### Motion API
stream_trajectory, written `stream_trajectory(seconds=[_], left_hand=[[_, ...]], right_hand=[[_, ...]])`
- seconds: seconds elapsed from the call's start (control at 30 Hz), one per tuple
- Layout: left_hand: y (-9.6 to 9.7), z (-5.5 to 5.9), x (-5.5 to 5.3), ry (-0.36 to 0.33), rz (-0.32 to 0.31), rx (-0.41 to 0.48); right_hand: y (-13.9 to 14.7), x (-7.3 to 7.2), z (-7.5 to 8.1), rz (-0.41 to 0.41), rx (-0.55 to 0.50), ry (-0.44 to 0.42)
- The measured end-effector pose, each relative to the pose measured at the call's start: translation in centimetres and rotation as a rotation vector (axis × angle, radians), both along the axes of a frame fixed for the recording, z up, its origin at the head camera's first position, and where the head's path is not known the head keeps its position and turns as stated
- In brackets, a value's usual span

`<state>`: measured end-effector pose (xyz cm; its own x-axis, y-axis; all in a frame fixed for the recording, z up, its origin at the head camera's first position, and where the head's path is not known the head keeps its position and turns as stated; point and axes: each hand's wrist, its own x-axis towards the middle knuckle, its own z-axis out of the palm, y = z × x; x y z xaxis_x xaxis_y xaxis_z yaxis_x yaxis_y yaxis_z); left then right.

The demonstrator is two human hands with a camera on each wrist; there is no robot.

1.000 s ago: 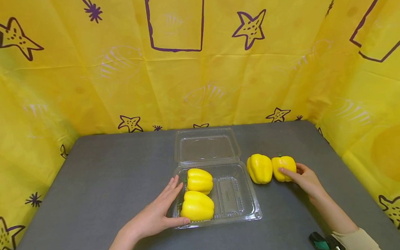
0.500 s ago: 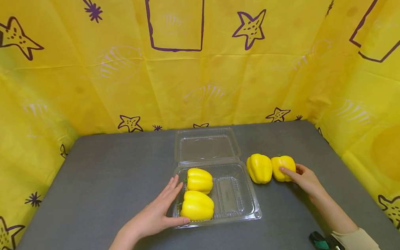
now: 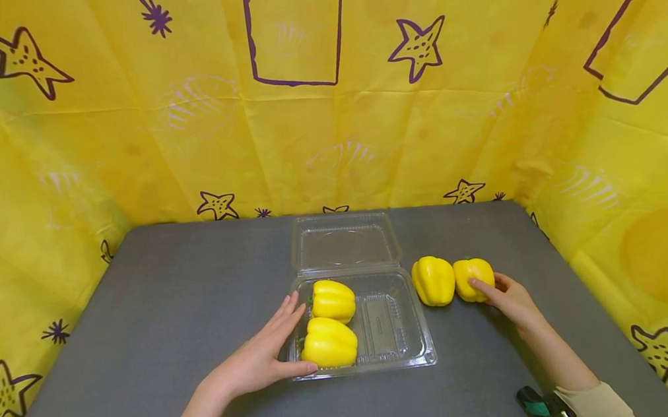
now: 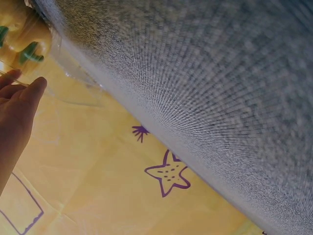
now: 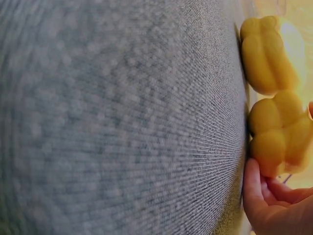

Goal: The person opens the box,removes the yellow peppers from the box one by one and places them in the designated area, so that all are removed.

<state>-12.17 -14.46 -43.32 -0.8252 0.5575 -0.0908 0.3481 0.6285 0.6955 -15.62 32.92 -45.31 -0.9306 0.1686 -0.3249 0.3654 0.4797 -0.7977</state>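
A clear plastic clamshell container point(image 3: 383, 356) lies with its lid folded back on the grey table. Two yellow bell peppers, a rear one point(image 3: 333, 301) and a front one point(image 3: 329, 343), lie on their sides in its left half. My left hand point(image 3: 257, 357) rests at the container's left edge, fingers extended and thumb by the front corner. To the right of the container, my right hand point(image 3: 511, 299) holds a third yellow bell pepper point(image 3: 472, 276) between thumb and fingers. That pepper stands on the table beside another yellow bell pepper point(image 3: 434, 282). Green stems point(image 4: 32, 52) show in the left wrist view.
The container's lid point(image 3: 346, 244) lies flat toward the back of the table point(image 3: 197, 280). Yellow fabric point(image 3: 328, 136) with purple starfish drawings surrounds the table at the back and sides. A dark band with a green patch point(image 3: 536, 404) is at the right wrist.
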Motion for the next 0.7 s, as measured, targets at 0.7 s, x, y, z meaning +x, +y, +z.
stream_trajectory(seconds=[0.7], left_hand=[[0.1, 0.4, 0.1, 0.005, 0.001, -0.002]], right_hand=[[-0.2, 0.7, 1.0, -0.066, -0.007, 0.168]])
